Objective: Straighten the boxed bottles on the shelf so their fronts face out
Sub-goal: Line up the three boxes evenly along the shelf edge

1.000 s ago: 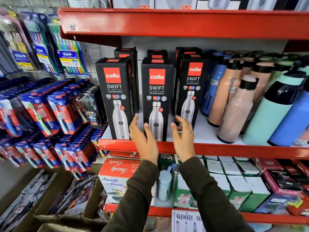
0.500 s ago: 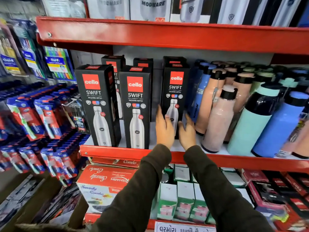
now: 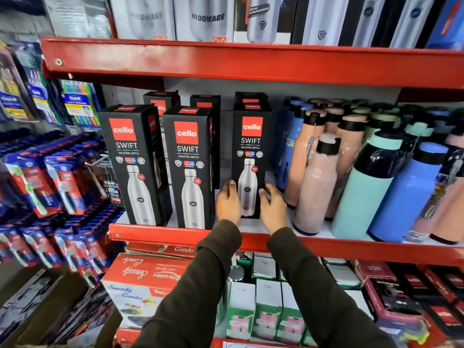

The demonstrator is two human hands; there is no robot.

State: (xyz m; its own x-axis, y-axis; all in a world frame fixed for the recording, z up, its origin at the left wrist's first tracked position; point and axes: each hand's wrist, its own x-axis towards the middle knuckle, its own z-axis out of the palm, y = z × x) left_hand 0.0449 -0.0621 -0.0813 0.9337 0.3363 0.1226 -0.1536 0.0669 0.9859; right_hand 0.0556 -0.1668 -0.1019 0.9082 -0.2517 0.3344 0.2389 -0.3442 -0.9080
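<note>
Three black "cello SWIFT" bottle boxes stand in a front row on the red shelf (image 3: 160,233): a left box (image 3: 133,164), a middle box (image 3: 190,169) and a right box (image 3: 249,156) set a little further back, its front facing me. More black boxes (image 3: 204,101) stand behind them. My left hand (image 3: 228,200) presses on the right box's lower left edge. My right hand (image 3: 272,205) holds its lower right edge. Both hands clasp this box near its base.
Loose pink, blue and mint bottles (image 3: 319,182) crowd the shelf right of the boxes. Toothbrush packs (image 3: 57,182) hang at the left. A red upper shelf (image 3: 226,61) carries grey boxes. Below sit a red combo box (image 3: 143,280) and small green boxes (image 3: 266,315).
My hands left the middle box and moved right to the right box, now gripping both its lower edges. The view shifted right and up.
</note>
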